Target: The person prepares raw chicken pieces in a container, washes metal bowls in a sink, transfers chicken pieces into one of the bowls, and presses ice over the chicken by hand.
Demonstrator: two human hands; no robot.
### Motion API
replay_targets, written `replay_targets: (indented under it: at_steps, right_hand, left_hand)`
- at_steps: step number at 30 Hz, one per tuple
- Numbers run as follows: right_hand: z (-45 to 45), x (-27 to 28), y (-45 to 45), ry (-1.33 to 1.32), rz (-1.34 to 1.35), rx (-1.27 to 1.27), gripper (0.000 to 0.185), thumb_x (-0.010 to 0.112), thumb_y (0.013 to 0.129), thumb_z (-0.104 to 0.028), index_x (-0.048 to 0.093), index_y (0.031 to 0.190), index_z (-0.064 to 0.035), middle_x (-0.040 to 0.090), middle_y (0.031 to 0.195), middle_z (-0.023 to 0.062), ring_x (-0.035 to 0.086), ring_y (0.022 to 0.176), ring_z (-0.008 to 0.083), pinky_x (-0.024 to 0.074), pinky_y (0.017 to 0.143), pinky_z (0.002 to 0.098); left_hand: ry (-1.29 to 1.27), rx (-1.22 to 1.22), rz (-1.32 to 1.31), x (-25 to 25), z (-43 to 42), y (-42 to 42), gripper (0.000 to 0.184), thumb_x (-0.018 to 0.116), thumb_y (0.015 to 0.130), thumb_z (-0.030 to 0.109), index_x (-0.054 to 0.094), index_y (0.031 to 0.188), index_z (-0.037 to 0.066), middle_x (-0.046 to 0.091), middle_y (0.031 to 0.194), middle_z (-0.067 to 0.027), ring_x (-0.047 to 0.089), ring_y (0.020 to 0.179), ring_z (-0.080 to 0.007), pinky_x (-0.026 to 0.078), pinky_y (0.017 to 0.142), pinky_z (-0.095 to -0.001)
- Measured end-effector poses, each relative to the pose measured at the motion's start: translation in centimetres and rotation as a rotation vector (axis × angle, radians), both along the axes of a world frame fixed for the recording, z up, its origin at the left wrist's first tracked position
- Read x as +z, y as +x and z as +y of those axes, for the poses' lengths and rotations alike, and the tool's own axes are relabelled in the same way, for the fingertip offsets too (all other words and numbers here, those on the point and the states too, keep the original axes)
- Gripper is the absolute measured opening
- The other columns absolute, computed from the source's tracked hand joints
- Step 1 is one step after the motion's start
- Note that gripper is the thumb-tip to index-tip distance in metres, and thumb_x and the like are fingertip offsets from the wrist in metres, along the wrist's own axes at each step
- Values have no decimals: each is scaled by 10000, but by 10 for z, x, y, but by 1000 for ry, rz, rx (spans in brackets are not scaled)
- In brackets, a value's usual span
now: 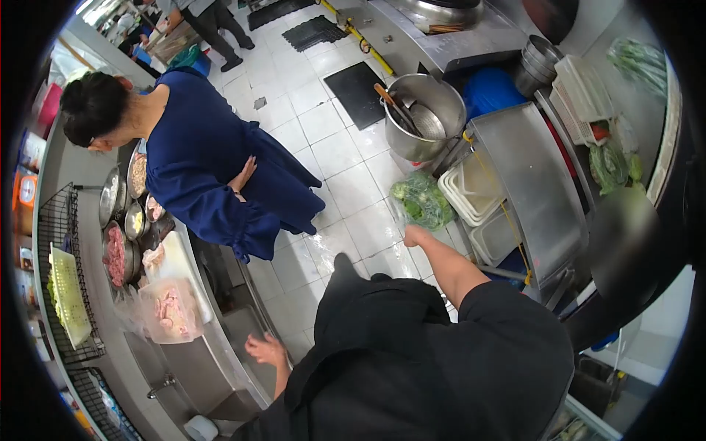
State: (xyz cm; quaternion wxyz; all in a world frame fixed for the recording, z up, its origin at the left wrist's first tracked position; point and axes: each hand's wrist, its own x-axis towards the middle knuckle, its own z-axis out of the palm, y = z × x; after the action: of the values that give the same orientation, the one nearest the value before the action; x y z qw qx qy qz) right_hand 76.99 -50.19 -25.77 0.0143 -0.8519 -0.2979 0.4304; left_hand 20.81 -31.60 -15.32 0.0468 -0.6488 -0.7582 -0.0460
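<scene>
My right hand (415, 235) is closed on the top of a clear plastic bag of green leafy vegetables (424, 202), which hangs over the tiled floor beside the stacked white trays. My left hand (266, 351) has its fingers apart and holds nothing, close to the edge of the steel sink counter (235, 367). Just beyond it on the counter is a clear plastic container of pale pink raw meat (171, 310). A white cutting board (176, 257) lies behind the container.
A person in a dark blue dress (213, 162) stands at the left counter by metal bowls of meat (118, 253). On the right are white plastic trays (474, 187), a large steel pot (425, 117) and a steel table (529, 198). Black mats (355, 95) lie on the floor ahead.
</scene>
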Motion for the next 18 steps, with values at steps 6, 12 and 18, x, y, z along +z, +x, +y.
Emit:
replay_targets:
  at_steps: [6,12,18]
  right_hand:
    - [104,-10,46,131,19,170,380,635,858,-253,715,1079,46,681,1151,289,655,1119,418,526,959,462]
    - [252,20,126,290,-17,359,406,612,890,-338,727,961,45,689,1062,300,662,1036,441,520,931,490]
    - [381,48,224,233,-122,511,391,608,873,-323,726,950,42,695,1027,294,668,994,455,532,904,493]
  left_hand:
    - [-1298,-141,-207,-59,-22,54,477,698,911,292,588,1308,52,553,1319,-175,561,1190,-348,472,914,-498]
    - [-1521,-108,-507,-101,-18,148,475,690,913,298,592,1304,47,566,1310,-178,572,1179,-348,477,915,-496]
    - [-1434,-34,-618,-96,42,230,473,682,914,304,597,1300,43,578,1301,-180,582,1167,-347,482,917,-494]
